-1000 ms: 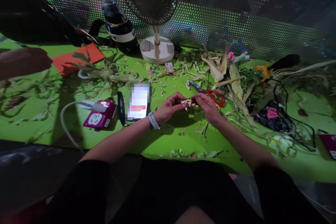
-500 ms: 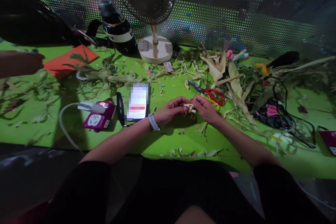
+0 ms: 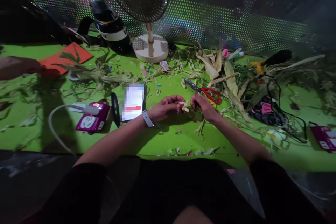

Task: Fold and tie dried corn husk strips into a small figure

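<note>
My left hand (image 3: 168, 107) pinches a small pale-yellow knotted piece of corn husk (image 3: 185, 106), its short ends sticking out past the fingertips. Just to the right, apart from that piece, my right hand (image 3: 204, 106) is closed with its fingers curled; whether anything is in them is hidden. Behind the right hand lie red-handled scissors (image 3: 211, 94), blades pointing back and left. Something yellow (image 3: 213, 104) shows partly under the scissor handles. Dry corn husks (image 3: 232, 78) lie heaped beyond them.
A phone (image 3: 133, 101) with a lit screen and a purple power strip (image 3: 93, 117) lie to the left. A fan (image 3: 149, 54) and a dark bottle (image 3: 112, 31) stand behind. At far left another person's hand (image 3: 15, 68) touches orange paper (image 3: 65, 59). A cable (image 3: 306, 126) runs at right.
My right hand has come away from the husk piece and moved slightly right; the left hand keeps it. The other person's hand has come further into view. The whole view shifted slightly.
</note>
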Demonstrator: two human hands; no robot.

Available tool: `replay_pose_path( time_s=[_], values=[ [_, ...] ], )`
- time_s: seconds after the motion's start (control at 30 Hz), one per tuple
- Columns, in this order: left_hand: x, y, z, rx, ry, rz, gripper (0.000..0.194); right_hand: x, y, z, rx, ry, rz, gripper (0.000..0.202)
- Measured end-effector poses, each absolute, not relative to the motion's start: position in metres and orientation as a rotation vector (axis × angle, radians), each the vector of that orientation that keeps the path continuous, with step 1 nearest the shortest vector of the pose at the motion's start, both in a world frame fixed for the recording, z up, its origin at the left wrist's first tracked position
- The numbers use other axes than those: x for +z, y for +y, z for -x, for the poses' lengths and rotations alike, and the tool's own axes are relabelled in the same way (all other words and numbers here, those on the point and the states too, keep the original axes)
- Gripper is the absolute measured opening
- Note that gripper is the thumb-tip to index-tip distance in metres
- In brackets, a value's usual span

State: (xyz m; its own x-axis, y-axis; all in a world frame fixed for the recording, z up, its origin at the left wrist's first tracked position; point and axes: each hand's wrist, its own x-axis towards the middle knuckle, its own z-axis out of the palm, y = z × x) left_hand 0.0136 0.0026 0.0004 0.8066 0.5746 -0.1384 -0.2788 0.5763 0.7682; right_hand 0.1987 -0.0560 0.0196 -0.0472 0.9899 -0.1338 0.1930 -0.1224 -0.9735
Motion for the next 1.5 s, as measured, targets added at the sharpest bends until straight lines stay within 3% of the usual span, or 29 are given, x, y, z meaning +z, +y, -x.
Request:
replay_pose_path(
  time_s=[0.27, 0.5, 1.0, 1.33, 1.5],
  values=[
    [-0.004, -0.003, -0.017, 0.474, 0.435, -0.821, 0.024, 0.008, -0.058, -0.183, 1.377, -1.185, 1.293, 0.045],
    [0.002, -0.012, -0.019, 0.641, 0.5, -1.291, 0.033, -0.002, -0.059, -0.179, 1.3, -1.158, 1.323, 0.04],
    [0.001, -0.016, -0.02, 0.71, 0.511, -1.475, 0.028, 0.015, -0.063, -0.18, 1.084, -1.418, 1.378, 0.052],
    [0.001, -0.013, -0.016, 0.681, 0.421, -1.534, 0.023, 0.011, -0.061, -0.18, 1.124, -1.407, 1.338, 0.052],
    [0.001, -0.006, -0.017, 0.767, 0.561, -1.555, 0.023, 0.009, -0.063, -0.186, 1.357, -1.218, 1.411, 0.05]
  ],
)
